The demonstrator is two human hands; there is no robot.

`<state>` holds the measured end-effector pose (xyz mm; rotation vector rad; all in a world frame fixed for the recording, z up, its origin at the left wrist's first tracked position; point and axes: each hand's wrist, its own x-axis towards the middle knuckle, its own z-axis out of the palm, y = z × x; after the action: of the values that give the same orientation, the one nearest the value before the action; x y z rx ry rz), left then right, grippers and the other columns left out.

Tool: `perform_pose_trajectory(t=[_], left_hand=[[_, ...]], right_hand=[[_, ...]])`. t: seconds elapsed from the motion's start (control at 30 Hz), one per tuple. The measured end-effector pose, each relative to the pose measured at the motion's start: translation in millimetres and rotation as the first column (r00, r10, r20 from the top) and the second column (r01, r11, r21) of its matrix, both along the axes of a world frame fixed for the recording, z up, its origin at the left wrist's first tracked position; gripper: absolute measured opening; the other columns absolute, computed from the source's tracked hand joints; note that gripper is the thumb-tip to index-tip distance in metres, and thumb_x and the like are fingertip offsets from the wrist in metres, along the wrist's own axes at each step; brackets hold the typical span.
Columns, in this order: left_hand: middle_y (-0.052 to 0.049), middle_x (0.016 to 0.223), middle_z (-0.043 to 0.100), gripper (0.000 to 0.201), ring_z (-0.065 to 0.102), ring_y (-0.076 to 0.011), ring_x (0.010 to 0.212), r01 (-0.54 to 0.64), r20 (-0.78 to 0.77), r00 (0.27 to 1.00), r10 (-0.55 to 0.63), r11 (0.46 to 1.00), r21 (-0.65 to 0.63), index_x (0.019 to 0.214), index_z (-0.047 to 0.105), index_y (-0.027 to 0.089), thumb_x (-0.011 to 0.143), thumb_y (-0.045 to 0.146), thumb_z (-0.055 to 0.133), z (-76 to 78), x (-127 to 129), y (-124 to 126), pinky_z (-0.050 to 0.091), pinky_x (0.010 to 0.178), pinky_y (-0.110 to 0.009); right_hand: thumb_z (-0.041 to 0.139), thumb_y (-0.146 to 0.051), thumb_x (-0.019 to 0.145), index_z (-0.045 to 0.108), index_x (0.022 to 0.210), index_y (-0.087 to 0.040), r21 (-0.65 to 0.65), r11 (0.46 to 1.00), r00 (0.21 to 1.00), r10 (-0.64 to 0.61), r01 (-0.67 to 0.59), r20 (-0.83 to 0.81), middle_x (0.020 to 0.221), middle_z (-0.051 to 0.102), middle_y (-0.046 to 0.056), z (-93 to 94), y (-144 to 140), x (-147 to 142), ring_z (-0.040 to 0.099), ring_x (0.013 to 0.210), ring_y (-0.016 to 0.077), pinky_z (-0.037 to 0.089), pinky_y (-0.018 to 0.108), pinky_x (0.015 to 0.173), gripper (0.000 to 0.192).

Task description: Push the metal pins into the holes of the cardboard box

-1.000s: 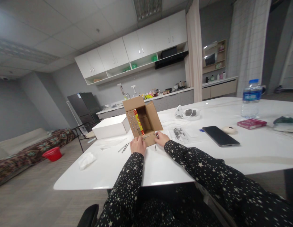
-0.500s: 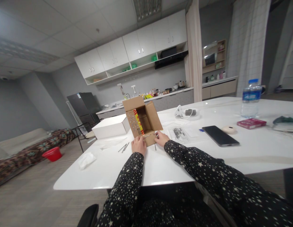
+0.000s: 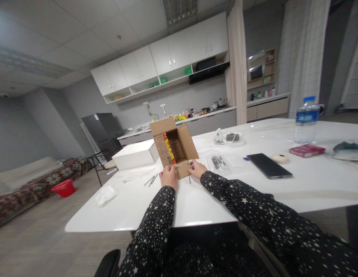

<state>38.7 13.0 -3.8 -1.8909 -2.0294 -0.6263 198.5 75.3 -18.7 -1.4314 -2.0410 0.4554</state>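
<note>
Two hands at the near flap of an open cardboard box [image 3: 173, 148], centre of frame, on the white table [image 3: 196, 200]. Left hand [image 3: 168, 177] curled against the flap's left end; right hand [image 3: 198, 169] with fingers pinched on its right end. Flap studded with small metal pins. Loose nails [image 3: 151, 180] lie left of the left hand. White box [image 3: 135, 154] just left of the cardboard one. Phone [image 3: 269, 166] well right.
</note>
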Motion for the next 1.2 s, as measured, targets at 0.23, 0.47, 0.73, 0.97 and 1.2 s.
perform_pose_trajectory(t=[0.23,0.47,0.73,0.97,1.2], left_hand=[[-0.006,0.105,0.055,0.032,0.050,-0.0221,0.105,-0.007,-0.018,1.000,0.008,1.000,0.026,0.107,0.059,0.027,0.083,0.012,0.045,-0.9,-1.2,2.3,0.032,0.087,-0.039],[-0.007,0.106,0.055,0.033,0.051,-0.0215,0.105,0.002,-0.013,1.000,-0.002,0.999,0.039,0.106,0.059,0.026,0.081,0.010,0.046,-0.3,-1.6,2.8,0.031,0.091,-0.039],[-0.008,0.107,0.054,0.032,0.053,-0.0208,0.105,0.082,0.020,0.996,-0.085,0.990,0.114,0.108,0.059,0.023,0.080,0.011,0.048,-1.9,-1.4,4.2,0.034,0.092,-0.037],[-0.007,0.104,0.055,0.027,0.056,-0.0184,0.099,0.128,0.011,0.991,-0.133,0.972,0.195,0.104,0.060,0.023,0.082,0.014,0.049,-3.5,-1.2,3.6,0.038,0.091,-0.034],[-0.007,0.103,0.055,0.025,0.057,-0.0194,0.099,0.145,0.054,0.986,-0.158,0.970,0.198,0.103,0.060,0.022,0.081,0.014,0.049,-3.0,-1.6,3.7,0.041,0.089,-0.034]], right_hand=[[0.051,-0.030,0.078,0.052,0.100,-0.022,0.007,1.000,1.000,0.004,-0.004,-0.004,0.090,0.069,0.002,1.0,-1.3,0.1,0.061,0.087,0.0203,0.035,0.028,0.069,0.023],[0.053,-0.029,0.078,0.052,0.100,-0.022,0.006,1.000,1.000,0.001,-0.001,0.000,0.090,0.069,0.002,0.9,-1.2,0.1,0.061,0.086,0.0196,0.035,0.027,0.069,0.023],[0.053,-0.029,0.079,0.052,0.102,-0.022,0.008,1.000,1.000,0.000,0.000,-0.002,0.091,0.068,0.002,-1.7,1.7,-0.5,0.061,0.086,0.0187,0.035,0.027,0.069,0.024],[0.052,-0.029,0.079,0.052,0.101,-0.022,0.016,1.000,1.000,-0.002,0.002,-0.003,0.088,0.068,0.002,-2.0,1.4,-0.6,0.061,0.084,0.0186,0.034,0.026,0.068,0.024],[0.053,-0.029,0.079,0.052,0.103,-0.022,0.001,1.000,1.000,-0.003,0.003,0.001,0.090,0.068,0.002,0.2,-0.4,0.1,0.061,0.085,0.0184,0.035,0.026,0.069,0.025]])
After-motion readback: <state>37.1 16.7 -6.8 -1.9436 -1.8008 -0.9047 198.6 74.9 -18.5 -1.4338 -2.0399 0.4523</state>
